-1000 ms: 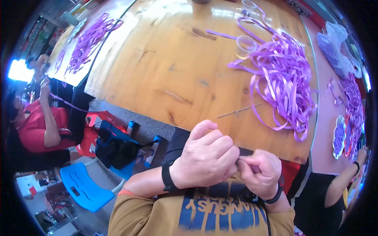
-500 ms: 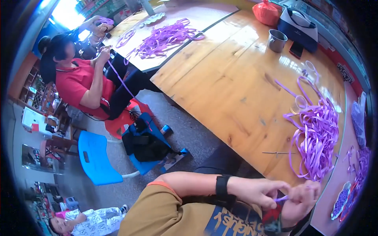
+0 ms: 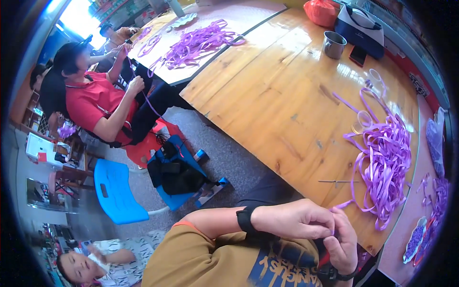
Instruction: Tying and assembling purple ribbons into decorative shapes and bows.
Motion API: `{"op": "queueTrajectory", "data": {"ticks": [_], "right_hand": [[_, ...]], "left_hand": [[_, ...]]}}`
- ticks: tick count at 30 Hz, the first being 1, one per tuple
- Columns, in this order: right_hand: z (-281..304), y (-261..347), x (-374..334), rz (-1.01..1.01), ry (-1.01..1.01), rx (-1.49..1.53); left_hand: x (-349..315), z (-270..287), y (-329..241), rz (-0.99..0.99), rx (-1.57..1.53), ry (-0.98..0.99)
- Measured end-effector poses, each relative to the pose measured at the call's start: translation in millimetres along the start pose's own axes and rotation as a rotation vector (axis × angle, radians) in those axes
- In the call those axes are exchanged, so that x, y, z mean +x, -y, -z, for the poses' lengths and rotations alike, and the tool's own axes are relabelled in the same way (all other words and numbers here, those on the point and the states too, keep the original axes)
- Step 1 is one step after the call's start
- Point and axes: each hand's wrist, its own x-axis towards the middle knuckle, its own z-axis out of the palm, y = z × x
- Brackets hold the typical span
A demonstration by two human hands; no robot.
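My left hand, with a black band on its wrist, is closed in a pinch at the table's near edge. Against its fingertips sits my right hand, also closed. A narrow purple ribbon runs between my hands, and a small bit of it shows at the fingertips; the rest there is covered by fingers. It leads toward a loose heap of purple ribbon on the wooden table. Beside that heap lies a thin metal rod.
A steel cup, a phone, a bag and a red plastic bag stand at the back. Another ribbon pile lies far left. A person in red handles ribbon. A blue chair stands left; a dish of purple pieces sits right.
Both my hands have shifted left and come closer together, with the ribbon still between them. The person in red has drawn their hands apart along a ribbon. The person at lower left has moved nearer.
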Motion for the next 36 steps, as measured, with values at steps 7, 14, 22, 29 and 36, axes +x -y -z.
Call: {"op": "queueTrajectory", "data": {"ticks": [7,14,22,29,36], "right_hand": [[7,-10,-17,-0.21,-0.214,0.201],[4,4,-1,-0.326,-0.174,0.099],[13,-8,-2,-0.223,0.011,0.136],[10,-24,-4,-0.271,-0.051,0.06],[89,-14,-10,0.006,-0.413,-0.188]], "left_hand": [[-21,25,-14,0.097,0.08,-0.2],[-16,19,-12,0.204,0.104,-0.181],[-1,7,-10,0.25,-0.223,-0.296],[7,6,15,-0.089,0.22,-0.222],[3,1,17,0.083,0.328,-0.181]]}}
